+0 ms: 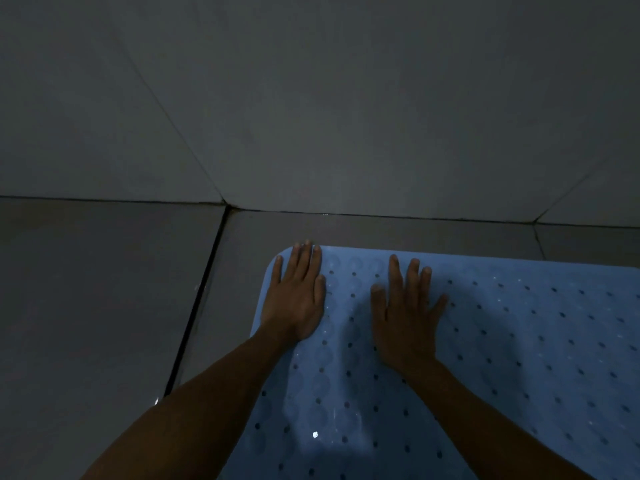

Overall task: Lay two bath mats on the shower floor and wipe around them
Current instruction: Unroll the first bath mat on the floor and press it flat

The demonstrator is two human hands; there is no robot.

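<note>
Here your left hand [296, 299] lies flat and palm-down on the far-left corner of the blue bath mat [502, 358], its four long fingers held close together and the thumb tucked beside them, the fingertips reaching the mat's far edge. Your right hand [407, 320] is flat on the mat too, just to the right of the left one and a little nearer to you, with its fingers fanned apart. Neither hand pinches or curls round anything; both are splayed open against the surface, and the palms seem to carry the weight.

That posture reads as pressing: the mat is perforated and shows rows of round cups under its skin, so you are probably pushing the corner down to seat the suckers on the floor tile [249, 265]. A faint ridge or wet streak runs toward you between your forearms, which suggests the sheet is not fully flat there yet.

The mat sits on the shower floor with its rounded corner near the wall [346, 116], a narrow strip of bare tile showing on its far side and its left. It runs out of view to the right and toward you. A dark grout line [194, 317] runs well to the left. No second mat and no cloth are visible, so laying the other mat and wiping remain, I judge.
</note>
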